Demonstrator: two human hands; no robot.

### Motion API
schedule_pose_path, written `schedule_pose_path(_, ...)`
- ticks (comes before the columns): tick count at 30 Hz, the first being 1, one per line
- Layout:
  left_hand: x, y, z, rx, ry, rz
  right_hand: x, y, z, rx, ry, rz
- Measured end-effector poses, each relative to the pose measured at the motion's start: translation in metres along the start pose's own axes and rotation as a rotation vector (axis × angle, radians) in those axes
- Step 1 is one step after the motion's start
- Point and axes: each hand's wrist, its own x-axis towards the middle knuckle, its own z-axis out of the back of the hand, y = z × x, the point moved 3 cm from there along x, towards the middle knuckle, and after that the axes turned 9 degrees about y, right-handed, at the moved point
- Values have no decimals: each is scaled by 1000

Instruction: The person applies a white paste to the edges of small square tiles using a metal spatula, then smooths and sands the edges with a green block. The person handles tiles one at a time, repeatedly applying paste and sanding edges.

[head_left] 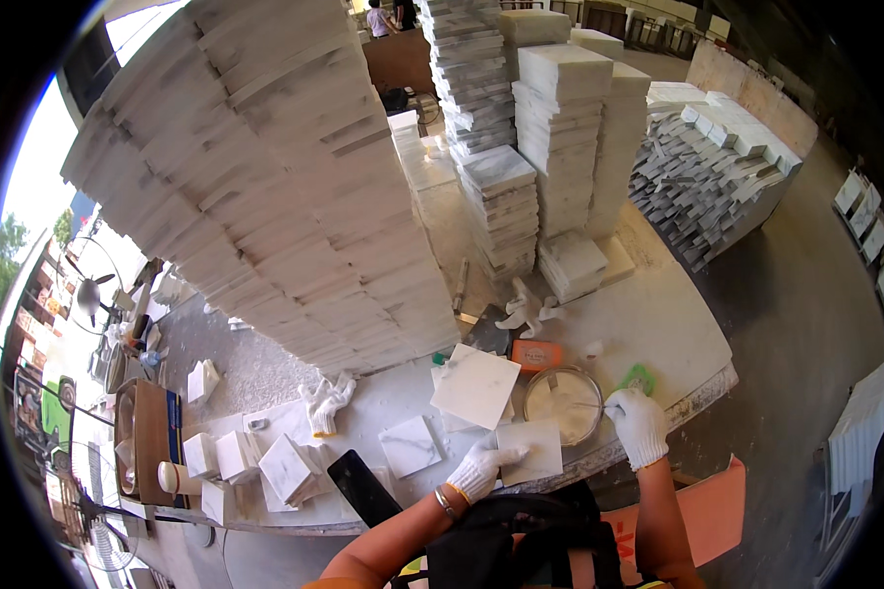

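Observation:
My left hand, in a white knit glove, grips the left edge of a square white stone tile near the table's front edge, its thumb on top. My right hand, gloved too, is closed round a thin tool whose far end reaches into a round metal bowl. White material lies in the bowl. The tool's grip end is hidden by the glove. More white tiles lie overlapped left of the bowl, and a grey-veined tile lies beside them.
A tall wall of stacked tiles rises at the left, with narrower stacks behind. Around the bowl are an orange box and a green object. A black phone, loose glove and small tile piles lie leftward.

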Motion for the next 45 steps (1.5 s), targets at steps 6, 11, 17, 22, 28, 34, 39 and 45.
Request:
schedule_pose_path(6,3,9,11,88,-7,-109,4,4,-6,258,62,-62)
schedule_pose_path(11,-2,0,-3,52,-24,-27,10,-7,-22,319,112,-116)
schedule_pose_path(17,-4,-7,-11,68,-108,-76,13,-5,-38,377,275,-148)
schedule_pose_path(22,-4,-6,-3,105,-89,-43,7,-6,-33,824,323,-285)
schedule_pose_path(28,-3,-8,-5,153,-86,-70,-5,13,-12,868,226,-192)
schedule_pose_path(34,-1,-9,-9,137,-87,-100,-12,27,5,516,160,-36)
schedule_pose_path(39,2,-13,-17,198,-81,-144,-13,17,6,309,-40,56)
schedule_pose_path(45,0,-23,-35,250,-61,-55,-18,2,-4,172,-154,67)
